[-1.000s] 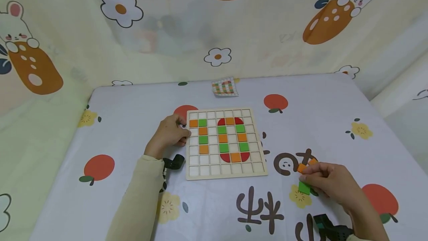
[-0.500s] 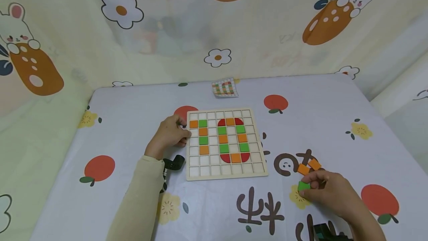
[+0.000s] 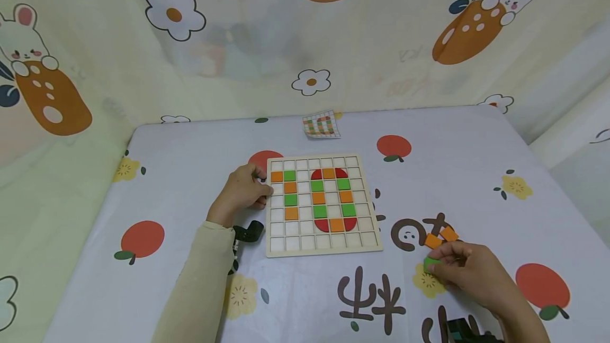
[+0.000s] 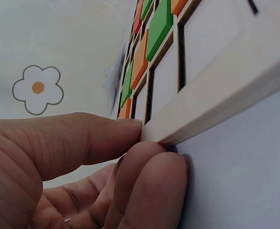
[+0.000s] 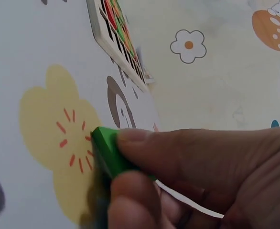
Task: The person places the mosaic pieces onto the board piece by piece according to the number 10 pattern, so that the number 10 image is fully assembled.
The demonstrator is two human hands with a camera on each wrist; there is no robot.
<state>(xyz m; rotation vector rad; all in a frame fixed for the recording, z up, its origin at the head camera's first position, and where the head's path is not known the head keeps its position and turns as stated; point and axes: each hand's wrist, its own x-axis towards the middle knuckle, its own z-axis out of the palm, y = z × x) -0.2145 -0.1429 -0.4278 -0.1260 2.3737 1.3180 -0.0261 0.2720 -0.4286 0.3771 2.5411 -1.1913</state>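
A wooden grid board (image 3: 324, 252) lies on the table with square green and orange tiles and rounded red corner tiles in its cells. They form a closed ring at the right and a shorter group at the left. My left hand (image 3: 240, 195) pinches the board's left edge; in the left wrist view the thumb (image 4: 125, 129) is at the rim with curled fingers below it. Right of the board, my right hand (image 3: 472, 274) holds a green tile (image 5: 110, 150) between thumb and fingers. Two orange tiles (image 3: 432, 241) lie just beyond its fingertips.
A small card (image 3: 321, 125) printed with a coloured grid pattern lies near the table's back edge. The tablecloth (image 3: 190, 158) carries printed fruit, flowers and dark characters. A patterned curtain (image 3: 248, 57) hangs behind the table.
My right hand has drawn back slightly from the orange tiles, which now lie uncovered on the cloth. Its fingers have shifted over the green tile. The left hand and board stay put.
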